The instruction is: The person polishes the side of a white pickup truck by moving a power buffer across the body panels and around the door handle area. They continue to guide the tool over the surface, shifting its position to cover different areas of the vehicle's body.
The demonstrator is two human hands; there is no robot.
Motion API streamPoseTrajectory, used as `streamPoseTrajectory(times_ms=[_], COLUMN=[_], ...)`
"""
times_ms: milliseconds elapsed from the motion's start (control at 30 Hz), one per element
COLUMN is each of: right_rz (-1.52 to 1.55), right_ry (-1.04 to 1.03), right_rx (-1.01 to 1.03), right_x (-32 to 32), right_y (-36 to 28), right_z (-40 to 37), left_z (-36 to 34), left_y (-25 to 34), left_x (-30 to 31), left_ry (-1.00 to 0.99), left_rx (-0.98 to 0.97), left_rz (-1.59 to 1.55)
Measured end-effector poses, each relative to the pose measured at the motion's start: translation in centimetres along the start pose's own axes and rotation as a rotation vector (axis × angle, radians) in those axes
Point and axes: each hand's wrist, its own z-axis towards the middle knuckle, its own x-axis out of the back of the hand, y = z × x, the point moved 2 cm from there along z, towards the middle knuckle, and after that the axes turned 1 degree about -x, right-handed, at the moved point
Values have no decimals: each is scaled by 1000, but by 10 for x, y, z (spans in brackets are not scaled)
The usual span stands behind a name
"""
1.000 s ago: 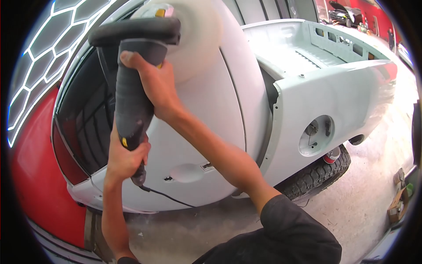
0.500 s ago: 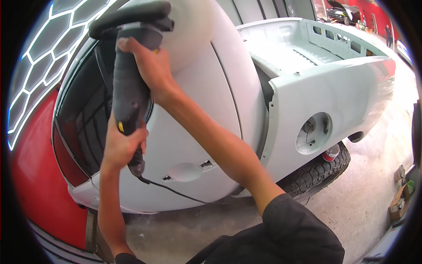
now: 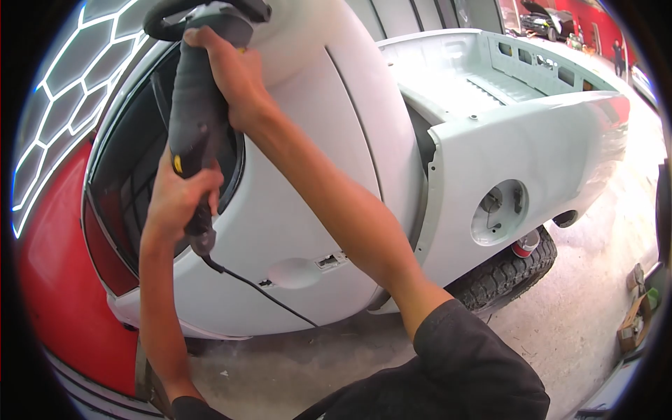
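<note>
Both my hands are on a black corded power polisher (image 3: 193,105) held up along the side of a white pickup cab (image 3: 308,168). My left hand (image 3: 180,196) is wrapped round its rear grip, low on the tool. Higher up, my right hand (image 3: 227,66) grasps the body just below the head. A black loop handle (image 3: 162,31) sticks out at the head, cut off by the top edge, so the pad's contact with the panel cannot be seen. From the grip a black cord (image 3: 262,289) hangs down past the door.
Dark side window glass (image 3: 115,210) lies behind the tool. To the right are the white truck bed (image 3: 518,133) and a tyre (image 3: 504,276) with a small tub (image 3: 525,243). A cardboard box (image 3: 635,322) sits on the floor, and a person (image 3: 618,57) stands far back.
The polisher's rear grip and my left hand have swung left and up. Its head and my right hand have risen, taking the loop handle partly out of view. The cord has shifted left.
</note>
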Motion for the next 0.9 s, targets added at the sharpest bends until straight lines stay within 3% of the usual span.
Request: streamPoseTrajectory(times_ms=[167,267,567,900], right_rz=[29,-30,-8,-33], right_ry=[59,-22,2,-3], right_rx=[8,-11,-55,-22], right_x=[-13,-4,30,-9], right_y=[-16,-1,34,6], right_z=[29,10,-101,7], left_z=[28,1,-94,-2], left_y=[16,7,-49,-3], left_x=[6,-6,-38,6], left_ry=[-18,23,37,27], left_rx=[9,34,96,37], left_rz=[-49,-30,9,-23])
